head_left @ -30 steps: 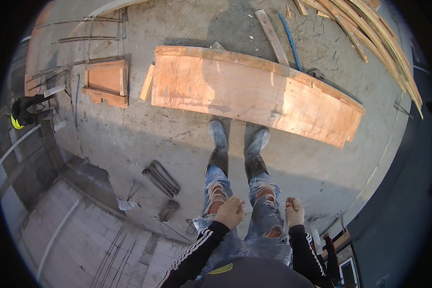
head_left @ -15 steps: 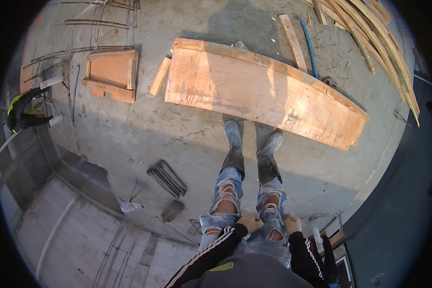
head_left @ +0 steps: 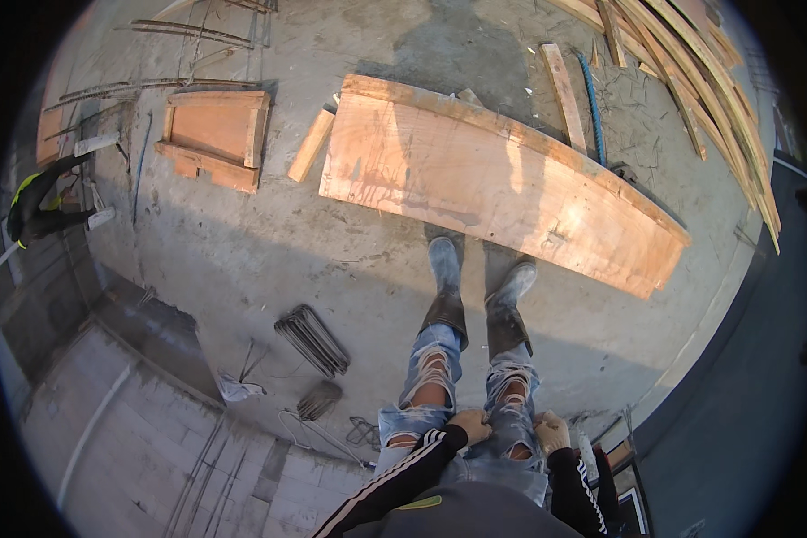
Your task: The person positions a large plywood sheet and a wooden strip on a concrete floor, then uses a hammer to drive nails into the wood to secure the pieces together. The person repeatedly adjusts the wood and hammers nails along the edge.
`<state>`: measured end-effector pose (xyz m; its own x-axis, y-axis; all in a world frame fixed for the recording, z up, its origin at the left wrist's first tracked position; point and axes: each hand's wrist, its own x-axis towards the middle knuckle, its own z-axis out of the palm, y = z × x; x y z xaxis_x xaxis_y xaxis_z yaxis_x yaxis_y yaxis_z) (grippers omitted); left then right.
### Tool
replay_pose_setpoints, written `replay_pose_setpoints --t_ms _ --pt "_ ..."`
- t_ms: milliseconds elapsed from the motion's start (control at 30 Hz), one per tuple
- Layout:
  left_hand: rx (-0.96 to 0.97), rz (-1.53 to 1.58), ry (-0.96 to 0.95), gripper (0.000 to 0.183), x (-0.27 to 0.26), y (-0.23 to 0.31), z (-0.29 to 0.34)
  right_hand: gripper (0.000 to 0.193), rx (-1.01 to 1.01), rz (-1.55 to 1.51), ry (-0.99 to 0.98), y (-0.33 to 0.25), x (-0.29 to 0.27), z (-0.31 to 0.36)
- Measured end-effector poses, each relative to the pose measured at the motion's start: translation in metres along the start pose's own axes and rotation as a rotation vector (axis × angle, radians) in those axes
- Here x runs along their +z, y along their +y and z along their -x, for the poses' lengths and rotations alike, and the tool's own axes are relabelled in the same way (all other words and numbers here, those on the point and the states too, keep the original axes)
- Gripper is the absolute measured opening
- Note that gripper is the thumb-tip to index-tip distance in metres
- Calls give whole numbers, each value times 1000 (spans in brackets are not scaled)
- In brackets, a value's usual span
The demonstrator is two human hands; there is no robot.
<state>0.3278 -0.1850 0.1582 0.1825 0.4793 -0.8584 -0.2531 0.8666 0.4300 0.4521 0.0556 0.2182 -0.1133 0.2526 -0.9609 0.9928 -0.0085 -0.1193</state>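
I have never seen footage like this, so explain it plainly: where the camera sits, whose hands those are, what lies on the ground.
The camera is worn on a person's head and looks straight down, so the round picture bends at its rim. The left hand and right hand are that person's own, resting on their torn jeans and holding nothing. Their boots stand on a concrete floor. Ahead lies a large plywood sheet, a smaller wooden panel to its left, and bent steel bars nearer. Another person works at far left.

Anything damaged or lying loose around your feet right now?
The jeans are torn open at both knees. Both hands, left and right, rest on the thighs. A rebar bundle and tangled wire lie loose on the concrete.
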Motion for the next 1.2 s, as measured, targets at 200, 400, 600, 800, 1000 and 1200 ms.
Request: replay_pose_setpoints --t_ms 200,400,600,800,1000,1200 --pt "-20 112 121 40 -1 7 8 26 203 -36 53 5 -15 51" --pt "86 76 -89 49 -20 17 18 27 70 77 22 -4 -22 40" --pt "132 -56 -52 45 -36 41 8 23 96 -332 -108 10 -60 28" --pt "199 274 223 39 -93 95 0 20 16 -524 -280 28 -108 -77" --pt "299 526 796 42 -254 63 -40 23 -72 -21 277 -2 -133 -276" --pt "108 172 947 40 -388 -42 -155 24 -431 40 388 -82 -180 -455"
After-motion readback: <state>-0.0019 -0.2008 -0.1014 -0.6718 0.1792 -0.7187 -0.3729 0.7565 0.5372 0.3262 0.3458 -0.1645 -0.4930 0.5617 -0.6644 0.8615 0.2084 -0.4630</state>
